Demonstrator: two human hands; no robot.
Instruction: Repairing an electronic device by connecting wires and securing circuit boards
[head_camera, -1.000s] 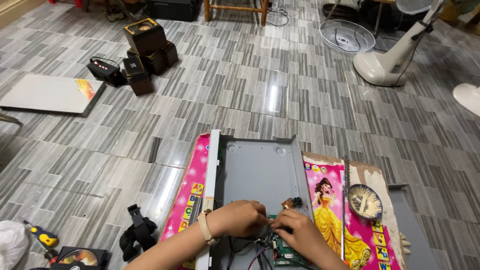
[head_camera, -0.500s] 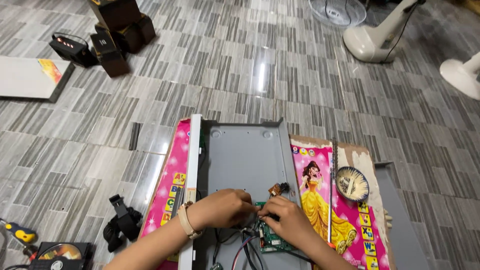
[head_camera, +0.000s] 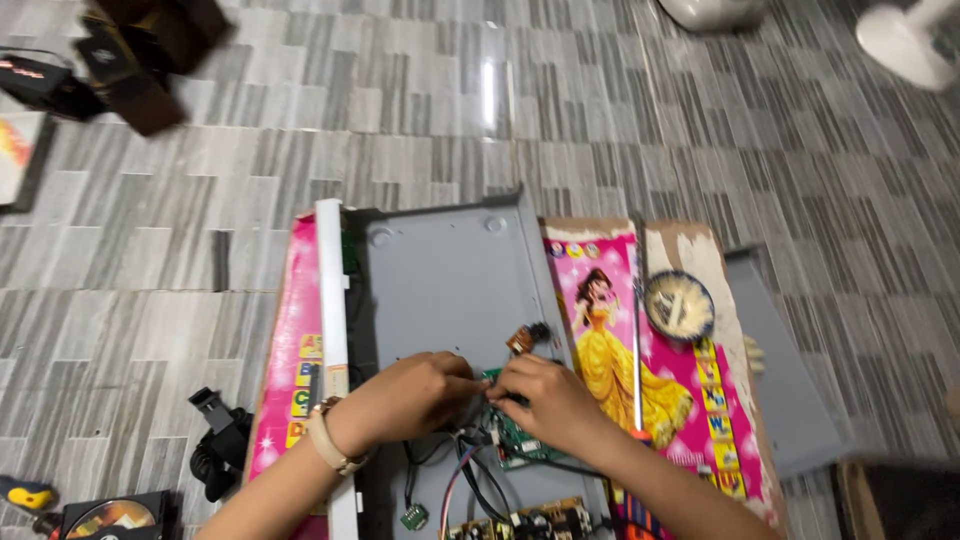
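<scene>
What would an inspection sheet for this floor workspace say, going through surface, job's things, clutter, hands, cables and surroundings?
Surface: grey striped tile floor, with a pink picture mat under the work.
Job's things: open grey metal chassis holding a green circuit board; a second board at the bottom edge.
Clutter: small round dish, disc case, black strap, grey cover panel.
Hands: left hand and right hand both on the green board; grip unclear.
Cables: loose wires trail from the board.
Surroundings: black boxes, white fan base.
</scene>
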